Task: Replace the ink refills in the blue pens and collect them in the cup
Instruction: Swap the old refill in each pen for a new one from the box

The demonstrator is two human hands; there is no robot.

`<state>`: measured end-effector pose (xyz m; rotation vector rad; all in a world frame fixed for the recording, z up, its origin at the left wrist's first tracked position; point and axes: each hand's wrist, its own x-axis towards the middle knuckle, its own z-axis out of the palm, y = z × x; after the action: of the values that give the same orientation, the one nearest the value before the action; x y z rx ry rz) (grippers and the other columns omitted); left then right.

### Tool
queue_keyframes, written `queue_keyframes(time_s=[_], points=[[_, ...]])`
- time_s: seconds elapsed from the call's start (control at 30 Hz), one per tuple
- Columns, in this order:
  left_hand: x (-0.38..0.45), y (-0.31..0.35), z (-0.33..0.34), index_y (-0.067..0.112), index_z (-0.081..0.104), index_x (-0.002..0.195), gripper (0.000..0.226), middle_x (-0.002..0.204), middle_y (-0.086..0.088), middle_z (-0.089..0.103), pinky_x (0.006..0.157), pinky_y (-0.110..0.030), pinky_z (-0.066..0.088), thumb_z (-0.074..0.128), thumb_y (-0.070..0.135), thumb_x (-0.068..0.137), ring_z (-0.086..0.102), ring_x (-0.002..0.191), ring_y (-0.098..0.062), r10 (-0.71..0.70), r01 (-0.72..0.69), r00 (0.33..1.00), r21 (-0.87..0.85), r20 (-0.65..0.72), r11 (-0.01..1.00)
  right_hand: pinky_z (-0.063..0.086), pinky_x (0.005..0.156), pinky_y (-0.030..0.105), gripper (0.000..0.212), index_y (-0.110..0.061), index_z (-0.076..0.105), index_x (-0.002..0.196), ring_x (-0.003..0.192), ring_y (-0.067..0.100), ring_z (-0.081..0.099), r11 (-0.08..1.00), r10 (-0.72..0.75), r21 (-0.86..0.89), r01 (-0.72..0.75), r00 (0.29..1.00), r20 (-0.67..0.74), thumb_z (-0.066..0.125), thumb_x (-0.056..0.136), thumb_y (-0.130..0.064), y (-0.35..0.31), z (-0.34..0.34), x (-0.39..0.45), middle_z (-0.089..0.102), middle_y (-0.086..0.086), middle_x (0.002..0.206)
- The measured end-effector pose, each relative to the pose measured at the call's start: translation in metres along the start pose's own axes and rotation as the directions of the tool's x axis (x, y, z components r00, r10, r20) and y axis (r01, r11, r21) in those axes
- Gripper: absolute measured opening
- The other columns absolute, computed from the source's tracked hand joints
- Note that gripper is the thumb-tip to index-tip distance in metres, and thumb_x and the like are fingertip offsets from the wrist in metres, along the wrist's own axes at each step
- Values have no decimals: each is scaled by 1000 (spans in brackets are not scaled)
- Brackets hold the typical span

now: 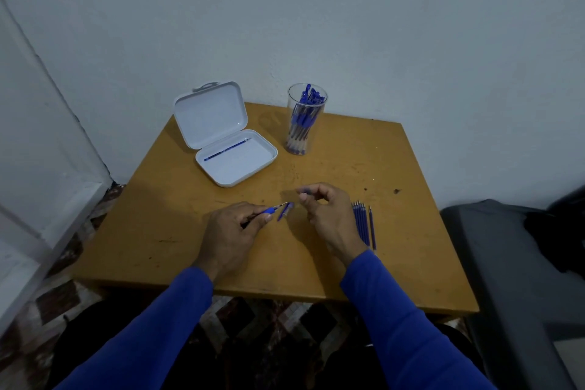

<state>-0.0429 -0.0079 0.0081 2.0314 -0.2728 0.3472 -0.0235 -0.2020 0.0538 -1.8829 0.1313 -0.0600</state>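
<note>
My left hand (234,228) grips a blue pen (269,210) with its tip pointing up and right, just above the table. A blue pen cap (284,211) lies on the table beside that tip. My right hand (326,212) hovers to the right of the cap, fingers curled. Its thumb and forefinger pinch a small, blurred bluish pen part (305,190). Several blue refills (361,225) lie in a row to the right of my right hand, with one refill (372,228) slightly apart. The clear cup (306,136) at the back holds several blue pens.
An open white case (253,174) sits at the back left of the wooden table (395,247), with one blue refill (228,147) inside. A wall stands behind the table. A grey seat (506,263) lies to the right.
</note>
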Motion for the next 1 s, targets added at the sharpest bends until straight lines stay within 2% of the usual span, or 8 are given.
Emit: queue_keyframes(time_s=[0.07, 0.17, 0.33, 0.57, 0.7, 0.77, 0.87, 1.0], points=[[0, -2, 0, 27, 77, 105, 15, 84, 20, 71, 64, -19, 51, 73, 23, 91, 66, 76, -5, -1, 1, 1000, 5, 0, 1000, 47, 79, 23, 15, -24, 75, 104, 96, 8, 59, 988, -14, -155, 10, 1000, -25, 61, 101, -17, -2, 0, -1, 68, -11, 104], [0, -3, -1, 22, 78, 107, 17, 85, 18, 71, 64, -14, 48, 72, 25, 92, 66, 78, -5, 1, -2, 1000, 14, 5, 1000, 37, 70, 8, 20, -19, 73, 114, 91, -1, 54, 895, -80, -440, 78, 997, 14, 59, 101, -14, -2, 2, -3, 65, -10, 107], [0, -3, 0, 22, 79, 106, 17, 85, 19, 71, 66, -18, 52, 72, 27, 92, 66, 80, -6, -16, 16, 1000, 8, 8, 1000, 38, 65, 10, 14, -18, 68, 111, 88, 6, 55, 815, -140, -562, 141, 989, 46, 59, 100, -18, 5, 15, -6, 63, -3, 108], [0, -2, 1, 25, 78, 106, 16, 86, 21, 71, 67, -18, 52, 73, 26, 91, 66, 81, -4, -23, 22, 1000, 26, 11, 999, 47, 70, 14, 31, -19, 58, 128, 87, 4, 57, 880, -126, -459, 123, 992, 25, 62, 98, -15, 10, 18, -11, 58, -9, 99], [0, -3, 0, 24, 78, 106, 16, 87, 21, 70, 67, -22, 54, 71, 29, 92, 66, 80, -3, -6, 5, 1000, 49, 14, 999, 48, 77, 15, 15, -22, 66, 110, 91, 1, 59, 940, -158, -321, 118, 982, -101, 64, 96, -18, 12, 18, -18, 63, -12, 101], [0, -4, -1, 23, 79, 107, 18, 86, 20, 71, 66, -23, 54, 70, 30, 93, 66, 78, -3, 6, -7, 1000, 56, 16, 998, 47, 74, 11, 10, -25, 72, 98, 90, -3, 60, 985, -75, -158, 64, 995, -60, 64, 97, -19, 10, 19, -23, 67, -15, 95], [0, -4, -1, 23, 79, 107, 19, 87, 18, 71, 67, -25, 55, 70, 32, 93, 66, 78, -3, 3, -4, 1000, 58, 21, 998, 51, 63, 22, 13, -23, 77, 89, 73, 6, 62, 997, 53, 60, -55, 998, 37, 66, 97, -25, 7, 22, -28, 73, -4, 90], [-1, -3, -1, 26, 78, 106, 16, 87, 19, 71, 67, -25, 55, 71, 30, 92, 67, 79, -4, 12, -13, 1000, 49, 21, 999, 43, 49, 20, 13, -13, 77, 92, 58, 8, 51, 976, 99, 185, -118, 989, 108, 68, 97, -21, 1, 26, -28, 66, 9, 78]])
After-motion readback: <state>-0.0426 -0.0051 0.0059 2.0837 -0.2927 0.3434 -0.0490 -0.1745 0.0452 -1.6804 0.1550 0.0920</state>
